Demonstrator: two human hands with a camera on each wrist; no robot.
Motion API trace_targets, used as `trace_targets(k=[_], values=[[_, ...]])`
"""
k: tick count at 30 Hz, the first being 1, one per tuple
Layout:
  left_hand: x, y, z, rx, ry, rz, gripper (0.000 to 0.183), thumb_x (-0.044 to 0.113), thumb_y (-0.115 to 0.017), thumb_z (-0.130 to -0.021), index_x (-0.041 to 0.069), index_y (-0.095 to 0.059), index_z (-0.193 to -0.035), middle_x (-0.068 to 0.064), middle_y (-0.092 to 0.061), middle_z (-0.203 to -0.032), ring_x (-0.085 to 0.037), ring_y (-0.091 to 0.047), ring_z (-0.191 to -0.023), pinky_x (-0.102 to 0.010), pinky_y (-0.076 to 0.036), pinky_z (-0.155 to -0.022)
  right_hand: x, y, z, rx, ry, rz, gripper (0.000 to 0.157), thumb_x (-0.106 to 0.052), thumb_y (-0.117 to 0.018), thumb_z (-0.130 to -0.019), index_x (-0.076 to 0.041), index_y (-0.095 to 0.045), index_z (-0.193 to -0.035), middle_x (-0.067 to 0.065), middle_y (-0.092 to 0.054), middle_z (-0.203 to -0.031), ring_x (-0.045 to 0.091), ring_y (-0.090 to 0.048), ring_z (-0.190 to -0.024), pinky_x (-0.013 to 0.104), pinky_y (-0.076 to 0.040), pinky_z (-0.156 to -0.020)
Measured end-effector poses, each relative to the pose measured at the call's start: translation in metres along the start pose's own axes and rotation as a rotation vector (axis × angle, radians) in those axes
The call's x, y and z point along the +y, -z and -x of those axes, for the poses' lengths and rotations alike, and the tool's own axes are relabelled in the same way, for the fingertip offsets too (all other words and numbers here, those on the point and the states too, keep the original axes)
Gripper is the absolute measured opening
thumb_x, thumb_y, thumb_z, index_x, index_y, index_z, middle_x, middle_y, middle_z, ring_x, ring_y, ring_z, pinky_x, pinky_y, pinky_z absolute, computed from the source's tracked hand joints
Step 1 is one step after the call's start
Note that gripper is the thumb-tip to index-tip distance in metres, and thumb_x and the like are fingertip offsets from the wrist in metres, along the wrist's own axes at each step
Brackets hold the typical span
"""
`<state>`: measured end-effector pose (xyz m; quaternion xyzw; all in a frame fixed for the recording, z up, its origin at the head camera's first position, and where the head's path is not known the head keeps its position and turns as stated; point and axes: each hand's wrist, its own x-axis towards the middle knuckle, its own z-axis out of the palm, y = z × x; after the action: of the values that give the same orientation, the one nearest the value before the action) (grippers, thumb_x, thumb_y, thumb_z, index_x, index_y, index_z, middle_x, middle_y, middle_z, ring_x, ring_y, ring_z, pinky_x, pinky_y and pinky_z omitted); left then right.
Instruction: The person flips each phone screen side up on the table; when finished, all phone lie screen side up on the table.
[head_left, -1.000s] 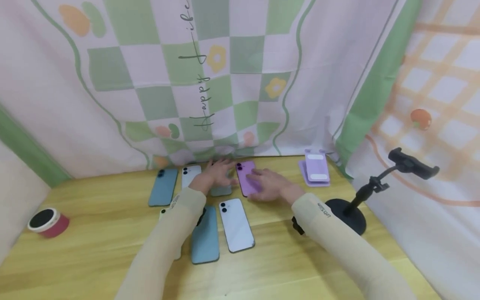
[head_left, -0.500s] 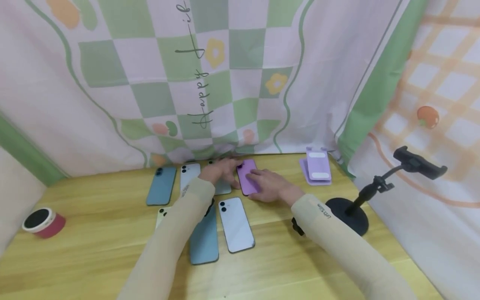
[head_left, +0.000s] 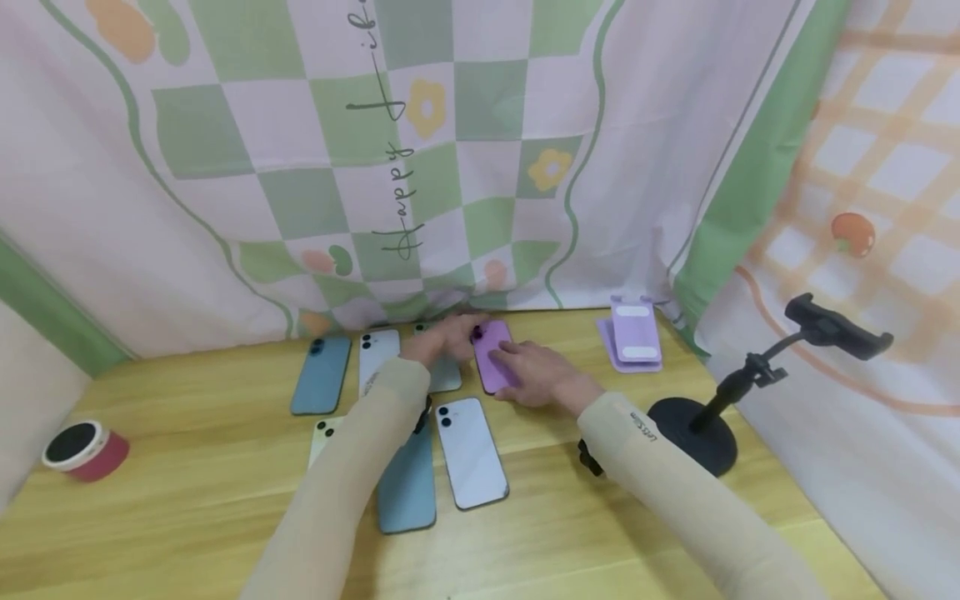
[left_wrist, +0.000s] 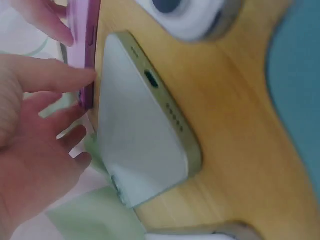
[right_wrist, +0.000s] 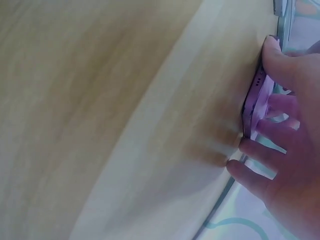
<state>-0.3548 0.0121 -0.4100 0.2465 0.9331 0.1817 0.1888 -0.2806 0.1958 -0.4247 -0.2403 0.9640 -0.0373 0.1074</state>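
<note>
A purple phone (head_left: 490, 354) lies back up at the right end of the rear row. My right hand (head_left: 542, 373) holds its lower end, with the thumb at one corner of the purple phone (right_wrist: 257, 95) and fingers on its back and far side. At the upper left corner, my left hand (head_left: 452, 336) touches it, the thumb against the side edge in the left wrist view. Below the left wrist, a pale green phone (left_wrist: 142, 132) lies flat beside the purple one, partly hidden by that hand in the head view.
Other phones lie left and nearer: a blue phone (head_left: 321, 375), a white phone (head_left: 472, 454), a larger blue phone (head_left: 408, 496) and a pale yellow-green one (head_left: 322, 433). A lilac stand (head_left: 636, 333) and black phone holder (head_left: 712, 425) stand right, a red-and-white jar (head_left: 93, 454) left.
My left hand has moved right from over the pale green phone to the purple phone's upper corner, its fingers drawing together. The right hand stays on the purple phone's lower end.
</note>
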Motion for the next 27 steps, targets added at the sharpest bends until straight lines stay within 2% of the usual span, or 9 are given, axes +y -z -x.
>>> trace_targets(k=[4,6,9,10,12,15,18,22,27], values=[[0.006,-0.003,-0.005,0.048,0.003,0.082,0.079,0.008,-0.057,-0.093,0.007,-0.024,-0.164,-0.015,-0.036,-0.169,-0.039,-0.026,-0.16,-0.053,-0.018,-0.133,0.0,-0.001,0.0,-0.006,-0.003,0.007,0.078,-0.05,-0.066,-0.098,-0.01,-0.039,-0.16,0.019,-0.033,-0.169,0.044,-0.041,-0.151,0.057,-0.035,-0.125],[0.008,-0.005,-0.008,0.078,0.027,0.144,0.075,0.008,-0.054,-0.094,0.005,-0.025,-0.163,-0.017,-0.036,-0.168,-0.041,-0.025,-0.16,-0.053,-0.017,-0.134,0.0,-0.001,0.001,-0.005,-0.001,-0.002,0.079,-0.05,-0.066,-0.098,-0.009,-0.038,-0.16,0.019,-0.032,-0.169,0.044,-0.041,-0.151,0.057,-0.034,-0.125],[0.007,-0.006,-0.012,0.13,0.078,0.284,0.072,0.004,-0.051,-0.093,0.001,-0.027,-0.161,-0.021,-0.038,-0.166,-0.04,-0.033,-0.156,-0.052,-0.026,-0.131,0.001,-0.001,0.003,-0.008,0.002,-0.028,0.08,-0.05,-0.064,-0.099,-0.009,-0.035,-0.161,0.019,-0.03,-0.17,0.044,-0.04,-0.152,0.058,-0.034,-0.125],[0.006,-0.007,-0.014,0.161,0.085,0.323,0.072,0.003,-0.051,-0.091,-0.001,-0.03,-0.159,-0.023,-0.042,-0.163,-0.039,-0.042,-0.15,-0.049,-0.035,-0.127,0.001,0.0,0.003,-0.01,0.001,-0.037,0.08,-0.05,-0.063,-0.1,-0.01,-0.034,-0.162,0.019,-0.029,-0.171,0.044,-0.039,-0.153,0.059,-0.033,-0.126],[0.004,-0.007,-0.016,0.209,0.112,0.398,0.07,0.001,-0.05,-0.09,-0.005,-0.033,-0.157,-0.025,-0.047,-0.158,-0.036,-0.052,-0.138,-0.045,-0.044,-0.119,0.002,0.0,0.005,-0.008,0.001,-0.057,0.079,-0.049,-0.062,-0.1,-0.011,-0.032,-0.163,0.019,-0.027,-0.171,0.044,-0.038,-0.154,0.059,-0.032,-0.126],[0.0,-0.009,-0.018,0.273,0.154,0.485,0.067,-0.001,-0.052,-0.089,-0.006,-0.038,-0.155,-0.027,-0.053,-0.152,-0.035,-0.058,-0.125,-0.042,-0.05,-0.11,0.003,0.0,0.007,-0.011,0.003,-0.082,0.078,-0.048,-0.061,-0.101,-0.012,-0.03,-0.164,0.018,-0.025,-0.172,0.043,-0.036,-0.155,0.058,-0.031,-0.127],[-0.002,-0.011,-0.017,0.302,0.212,0.532,0.063,-0.001,-0.056,-0.09,-0.004,-0.044,-0.152,-0.025,-0.056,-0.149,-0.036,-0.058,-0.128,-0.044,-0.049,-0.114,0.002,0.001,0.008,-0.019,0.007,-0.111,0.078,-0.047,-0.06,-0.102,-0.013,-0.028,-0.165,0.017,-0.024,-0.173,0.041,-0.034,-0.156,0.057,-0.029,-0.128],[-0.001,-0.013,-0.016,0.317,0.275,0.544,0.053,0.007,-0.065,-0.093,0.0,-0.054,-0.145,-0.021,-0.061,-0.143,-0.035,-0.059,-0.131,-0.043,-0.05,-0.115,0.001,0.004,0.01,-0.033,-0.002,-0.144,0.076,-0.046,-0.058,-0.104,-0.014,-0.027,-0.165,0.017,-0.022,-0.173,0.041,-0.032,-0.157,0.057,-0.028,-0.129],[0.003,-0.015,-0.015,0.326,0.293,0.518,0.049,0.013,-0.072,-0.093,0.003,-0.06,-0.139,-0.019,-0.066,-0.136,-0.033,-0.064,-0.124,-0.041,-0.054,-0.108,0.001,0.006,0.011,-0.041,-0.018,-0.154,0.075,-0.045,-0.057,-0.104,-0.013,-0.026,-0.165,0.018,-0.022,-0.173,0.042,-0.031,-0.157,0.058,-0.027,-0.129]])
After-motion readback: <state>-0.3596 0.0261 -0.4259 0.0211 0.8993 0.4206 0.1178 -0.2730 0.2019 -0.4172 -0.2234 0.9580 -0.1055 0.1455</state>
